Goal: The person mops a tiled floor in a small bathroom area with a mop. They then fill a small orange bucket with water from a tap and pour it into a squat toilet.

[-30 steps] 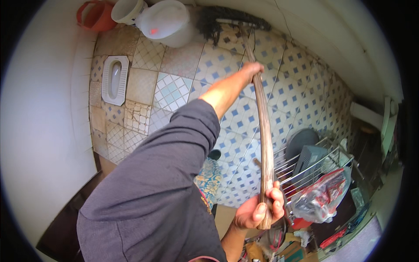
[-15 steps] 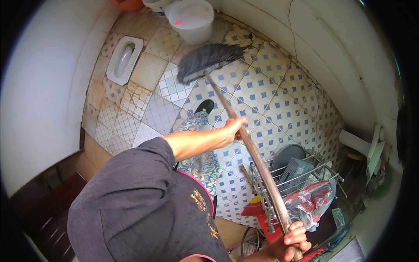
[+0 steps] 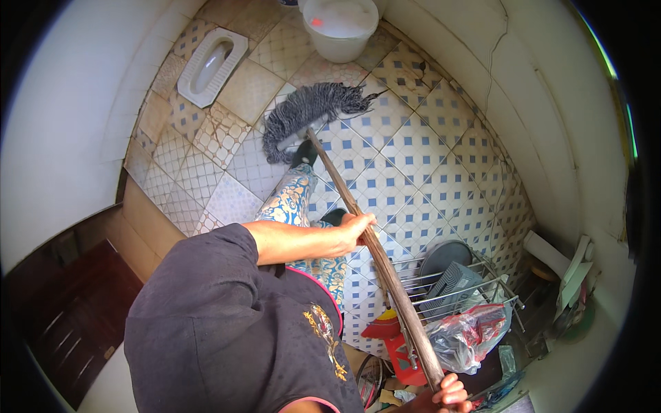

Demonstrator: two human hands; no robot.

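Note:
I hold a mop with both hands. Its grey string head (image 3: 310, 113) lies on the blue-and-white tiled floor (image 3: 420, 158), just beyond my foot. The long wooden handle (image 3: 385, 272) slants from the head down to the lower right. My left hand (image 3: 356, 229) grips the handle about midway, with the arm reaching out of a dark sleeve. At the bottom edge, my right hand (image 3: 451, 392) is closed around the handle's top end. My leg in patterned trousers (image 3: 295, 199) stands beside the handle.
A white bucket (image 3: 341, 24) stands on the floor at the far wall, and a white squat toilet (image 3: 210, 62) is set in the floor at the upper left. A wire rack (image 3: 475, 275) with a plastic bag (image 3: 471, 334) and red plastic items stands at right. A dark wooden door (image 3: 62, 303) is at left.
The mop head has come down from the far wall by the bucket across the tiles toward my feet. My left hand stayed on the mid handle as it swung.

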